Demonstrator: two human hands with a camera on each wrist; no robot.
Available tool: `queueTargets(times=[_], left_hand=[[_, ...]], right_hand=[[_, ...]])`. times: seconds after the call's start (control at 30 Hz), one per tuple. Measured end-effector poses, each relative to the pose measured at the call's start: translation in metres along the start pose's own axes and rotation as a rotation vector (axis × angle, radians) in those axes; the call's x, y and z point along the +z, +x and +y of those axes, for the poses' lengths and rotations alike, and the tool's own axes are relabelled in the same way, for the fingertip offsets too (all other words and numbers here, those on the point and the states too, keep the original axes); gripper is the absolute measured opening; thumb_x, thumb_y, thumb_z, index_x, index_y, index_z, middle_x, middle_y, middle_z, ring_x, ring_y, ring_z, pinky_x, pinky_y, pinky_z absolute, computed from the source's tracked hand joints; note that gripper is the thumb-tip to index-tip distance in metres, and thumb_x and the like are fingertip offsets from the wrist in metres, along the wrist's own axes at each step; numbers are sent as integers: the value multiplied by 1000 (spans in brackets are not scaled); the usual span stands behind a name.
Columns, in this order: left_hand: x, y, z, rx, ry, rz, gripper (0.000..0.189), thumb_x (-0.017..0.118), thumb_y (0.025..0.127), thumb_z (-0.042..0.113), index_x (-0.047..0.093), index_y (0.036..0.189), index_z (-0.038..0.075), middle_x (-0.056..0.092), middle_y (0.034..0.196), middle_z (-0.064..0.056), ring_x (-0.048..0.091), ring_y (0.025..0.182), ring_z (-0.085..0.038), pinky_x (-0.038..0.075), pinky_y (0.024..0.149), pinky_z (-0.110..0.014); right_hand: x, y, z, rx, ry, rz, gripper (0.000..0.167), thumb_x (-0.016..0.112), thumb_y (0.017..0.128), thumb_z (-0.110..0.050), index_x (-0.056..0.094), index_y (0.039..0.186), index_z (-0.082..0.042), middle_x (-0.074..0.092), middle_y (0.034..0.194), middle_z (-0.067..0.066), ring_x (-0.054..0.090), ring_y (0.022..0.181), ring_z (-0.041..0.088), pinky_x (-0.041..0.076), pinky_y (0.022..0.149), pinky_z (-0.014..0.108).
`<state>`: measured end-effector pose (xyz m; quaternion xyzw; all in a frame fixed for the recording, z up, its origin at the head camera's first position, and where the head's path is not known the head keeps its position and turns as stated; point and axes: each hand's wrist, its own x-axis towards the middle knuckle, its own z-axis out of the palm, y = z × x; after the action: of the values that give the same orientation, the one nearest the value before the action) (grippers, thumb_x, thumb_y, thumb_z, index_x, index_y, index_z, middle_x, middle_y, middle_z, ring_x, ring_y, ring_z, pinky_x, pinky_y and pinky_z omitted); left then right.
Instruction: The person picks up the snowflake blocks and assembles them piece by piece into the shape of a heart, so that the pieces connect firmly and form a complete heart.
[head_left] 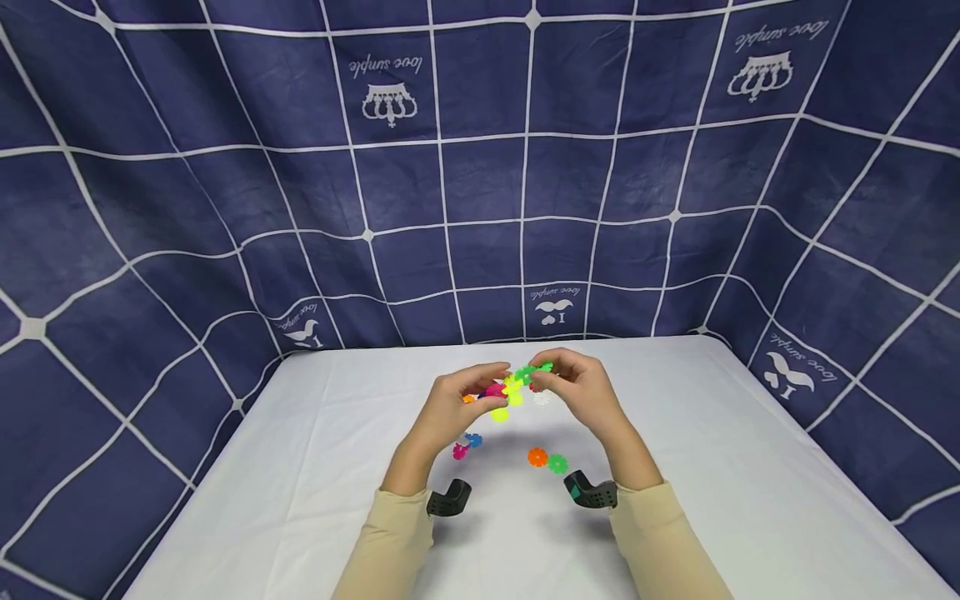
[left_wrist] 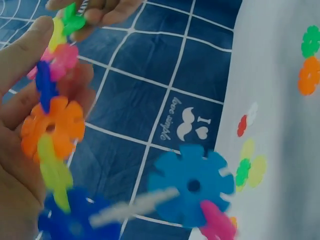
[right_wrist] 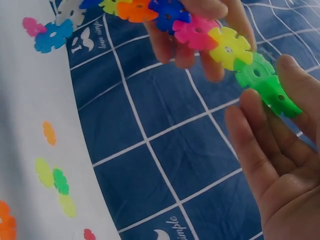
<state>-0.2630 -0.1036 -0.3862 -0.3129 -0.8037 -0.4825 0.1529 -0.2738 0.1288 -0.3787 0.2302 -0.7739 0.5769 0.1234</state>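
Note:
Above the table, both hands hold a chain of notched plastic snowflake discs (right_wrist: 196, 34). My left hand (head_left: 453, 404) grips it around the pink and dark blue discs (left_wrist: 46, 87). Beyond that hand the chain runs on through an orange disc (left_wrist: 52, 125), yellow, blue and white ones to a light blue disc (left_wrist: 192, 170) and a pink one. At the other end, my right hand (head_left: 581, 387) pinches the outermost green disc (right_wrist: 281, 97) between thumb and fingers. This green disc meets another green disc (right_wrist: 256, 72), which joins a yellow disc (right_wrist: 230, 48).
On the white-covered table (head_left: 337, 467) lie loose discs: an orange disc (head_left: 537, 457) beside a green disc (head_left: 557, 464) nearer me, with yellow, green, red and white ones farther off. A dark blue gridded curtain (head_left: 480, 183) hangs behind and at both sides.

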Motion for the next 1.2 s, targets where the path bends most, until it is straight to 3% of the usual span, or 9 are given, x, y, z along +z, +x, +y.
queueTargets(times=[0.1, 0.23, 0.37, 0.5, 0.67, 0.87, 1.0, 1.2], left_hand=[[-5, 0, -1, -58, -7, 7, 50, 80, 84, 14, 65, 132, 19, 74, 118, -4, 70, 102, -19, 58, 94, -40], [-13, -1, -4, -175, -14, 40, 53, 80, 85, 18, 62, 135, 25, 71, 124, 0, 66, 111, -20, 53, 102, -47], [-19, -2, -11, -285, -40, 73, 55, 80, 85, 19, 60, 136, 27, 69, 128, 0, 64, 118, -20, 51, 103, -46], [-20, -2, -15, -336, -100, 81, 50, 78, 87, 17, 62, 133, 21, 72, 121, -6, 69, 107, -21, 57, 94, -37], [-21, -2, -17, -351, -129, 62, 24, 73, 92, 20, 70, 116, 16, 76, 112, -8, 70, 94, -17, 56, 87, -29], [-21, -2, -17, -361, -206, 113, 17, 71, 93, 18, 68, 109, 11, 76, 110, -8, 72, 92, -18, 59, 83, -25], [-21, -2, -16, -365, -248, 147, 19, 69, 94, 14, 66, 113, 10, 76, 110, -10, 72, 91, -19, 59, 80, -23], [-22, -3, -17, -331, -223, 166, 21, 72, 93, 15, 67, 113, 11, 76, 108, -10, 71, 91, -18, 59, 78, -23]], right_hand=[[-4, 0, 0, 25, 38, 60, 14, 74, 91, -18, 73, 103, -10, 68, 79, 12, 72, 76, 23, 59, 74, 25], [-10, 1, 2, 46, 87, 160, 18, 72, 93, -16, 71, 108, -7, 69, 84, 0, 73, 77, 19, 59, 81, 23], [-14, 2, 2, 62, 159, 253, 22, 71, 93, -16, 69, 111, -3, 69, 86, -6, 74, 76, 12, 58, 86, 21], [-16, 2, 2, 56, 236, 292, 27, 69, 95, -16, 67, 113, 2, 69, 82, -5, 73, 75, 10, 59, 85, 22], [-16, 2, 3, 56, 304, 308, 26, 68, 96, -15, 65, 114, 4, 69, 83, -4, 73, 76, 10, 60, 84, 24], [-18, 2, 8, 102, 293, 251, 28, 66, 97, -15, 61, 116, 5, 66, 88, 0, 73, 80, 12, 61, 84, 27], [-23, 2, 20, 173, 227, 152, 30, 67, 96, -15, 58, 116, 5, 65, 93, 3, 72, 82, 12, 60, 84, 26], [-27, 3, 38, 275, 90, -30, 31, 71, 93, -15, 55, 113, 2, 67, 98, 12, 73, 85, 16, 61, 85, 29]])
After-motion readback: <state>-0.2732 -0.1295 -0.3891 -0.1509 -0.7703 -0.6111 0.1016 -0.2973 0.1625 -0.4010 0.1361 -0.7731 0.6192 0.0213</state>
